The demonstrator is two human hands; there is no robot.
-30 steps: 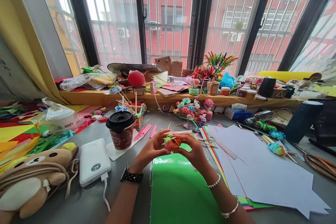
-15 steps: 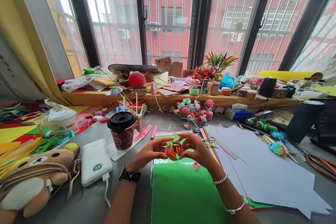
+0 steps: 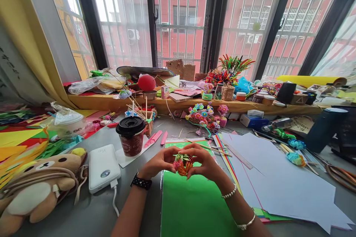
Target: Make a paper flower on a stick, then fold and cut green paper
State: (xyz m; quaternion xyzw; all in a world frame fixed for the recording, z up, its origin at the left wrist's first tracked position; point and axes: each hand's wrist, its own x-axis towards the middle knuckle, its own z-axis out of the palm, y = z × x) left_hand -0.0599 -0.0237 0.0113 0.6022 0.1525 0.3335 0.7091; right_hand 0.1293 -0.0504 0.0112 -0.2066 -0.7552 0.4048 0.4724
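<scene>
Between my two hands is a small folded paper flower (image 3: 184,163) in orange, green and pink. My left hand (image 3: 160,162) pinches its left side with thumb and fingers. On the other side my right hand (image 3: 202,161) curls over the top and right edge, its thumb low against the orange petals. Part of the flower is covered by the fingers. Both hands are held above a glossy green sheet (image 3: 194,203) lying on the grey desk.
Left of my hands stand a lidded paper cup (image 3: 130,142) and a white power bank (image 3: 104,168) with a cable. A plush bear (image 3: 44,181) lies farther left. White paper sheets (image 3: 280,166), a ruler (image 3: 241,157) and scissors (image 3: 339,174) lie to the right. Crochet flowers (image 3: 204,116) sit behind.
My right hand's fingers have closed farther over the top of the flower, and the flower looks turned slightly. The view has shifted a little, moving the surroundings rightward.
</scene>
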